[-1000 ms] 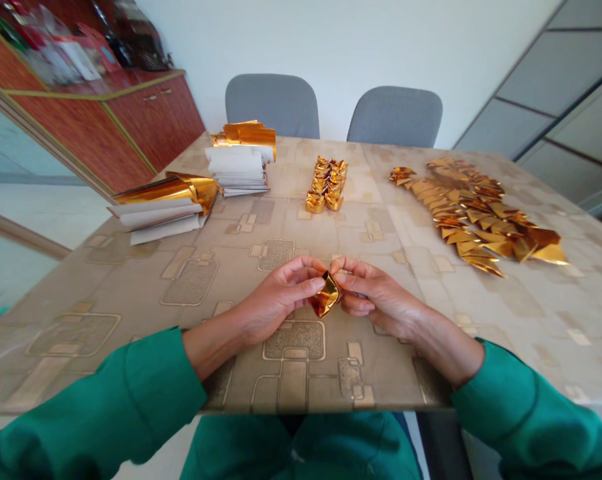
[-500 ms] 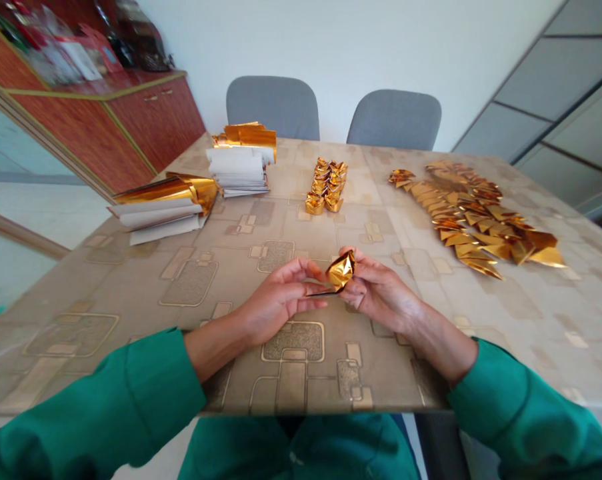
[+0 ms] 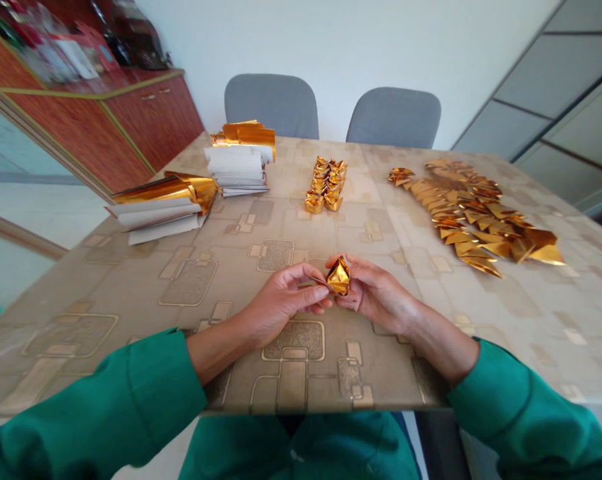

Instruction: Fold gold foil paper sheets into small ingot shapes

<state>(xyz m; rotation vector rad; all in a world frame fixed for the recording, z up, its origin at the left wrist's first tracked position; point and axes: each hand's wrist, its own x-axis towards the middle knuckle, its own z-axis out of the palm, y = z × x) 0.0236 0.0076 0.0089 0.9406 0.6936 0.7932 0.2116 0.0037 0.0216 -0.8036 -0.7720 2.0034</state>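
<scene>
A small folded piece of gold foil paper is held between both hands just above the patterned table, near its front edge. My left hand pinches the piece's left corner with thumb and forefinger. Curled around its right side, my right hand grips it with the fingertips. Both arms wear green sleeves.
A double row of finished gold folded pieces stands at mid table. A spread of flat gold folded pieces lies at the right. Two stacks of gold and white sheets sit at the left. Two grey chairs stand behind.
The gold piece was low between my fingertips, then my right hand lifted and turned it. Now my left hand has closed on its left corner again.
</scene>
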